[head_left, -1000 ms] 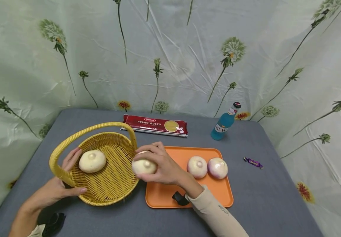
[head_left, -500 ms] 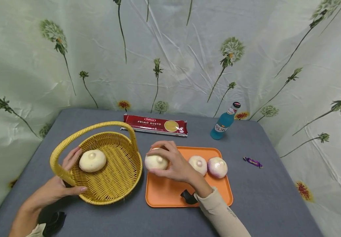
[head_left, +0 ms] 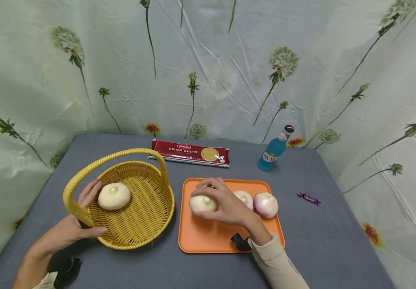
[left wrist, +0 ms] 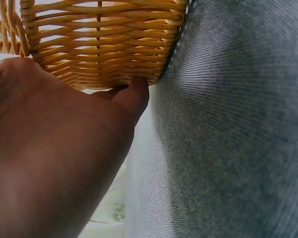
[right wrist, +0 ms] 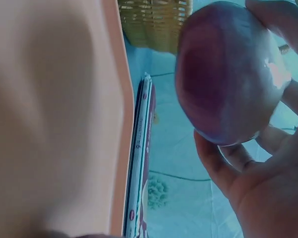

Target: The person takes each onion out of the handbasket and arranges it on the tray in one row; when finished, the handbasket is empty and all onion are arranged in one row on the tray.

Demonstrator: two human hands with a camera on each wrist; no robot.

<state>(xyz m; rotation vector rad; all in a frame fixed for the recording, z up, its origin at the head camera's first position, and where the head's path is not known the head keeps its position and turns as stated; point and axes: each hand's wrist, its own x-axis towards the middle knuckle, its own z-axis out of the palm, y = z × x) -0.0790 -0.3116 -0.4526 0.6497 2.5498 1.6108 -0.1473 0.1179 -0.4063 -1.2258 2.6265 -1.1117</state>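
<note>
Our right hand point(head_left: 226, 205) pinches a turnip point(head_left: 202, 204) between thumb and fingers; it has just shifted right, from beside the basket point(head_left: 137, 228) to above the tray point(head_left: 198, 241). We judge the transfer unfinished. Our left hand point(head_left: 67, 229) spreads its fingers against the basket's left side.

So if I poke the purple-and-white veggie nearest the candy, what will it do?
The veggie might roll, since it looks round, though the rim of the orange tray could stop it. Its shiny skin may feel slippery. It's probably firm, as no dents show.
</note>
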